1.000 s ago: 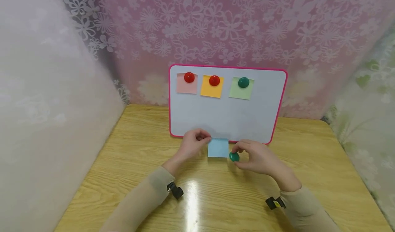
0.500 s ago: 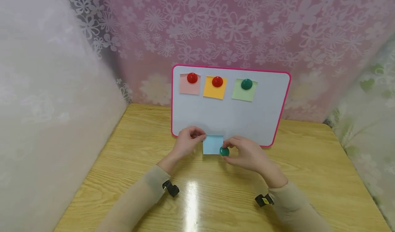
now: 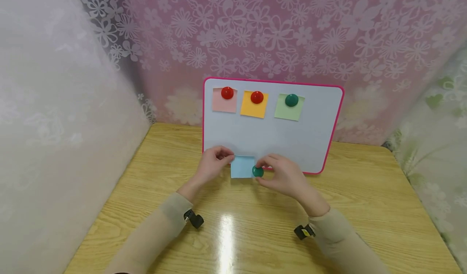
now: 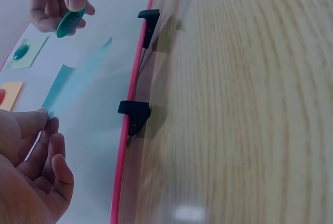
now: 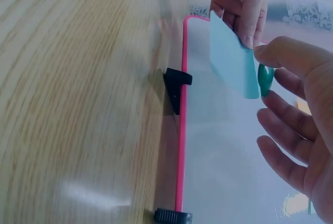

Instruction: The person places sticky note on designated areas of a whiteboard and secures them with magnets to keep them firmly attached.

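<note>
Between thumb and finger, my left hand (image 3: 214, 160) pinches the upper left corner of a light blue sticky note (image 3: 242, 167). My right hand (image 3: 286, 174) grips a round green magnet (image 3: 257, 171) by its edges, close to the note's right side. In the right wrist view the note (image 5: 233, 62) hangs in front of the whiteboard (image 5: 218, 172), apart from its surface. The whiteboard (image 3: 270, 138) has a pink frame and stands upright behind both hands. The left wrist view shows the magnet (image 4: 71, 23) between the right thumb and fingers.
Along the board's top are a pink note (image 3: 219, 105) and an orange note (image 3: 251, 110), each under a red magnet, and a light green note (image 3: 286, 114) under a green magnet. Black feet (image 4: 136, 114) support the board on the wooden table (image 3: 204, 241).
Both hands have moved left and slightly up in the head view, carrying the blue note and the green magnet. The magnet has come nearer to the note.
</note>
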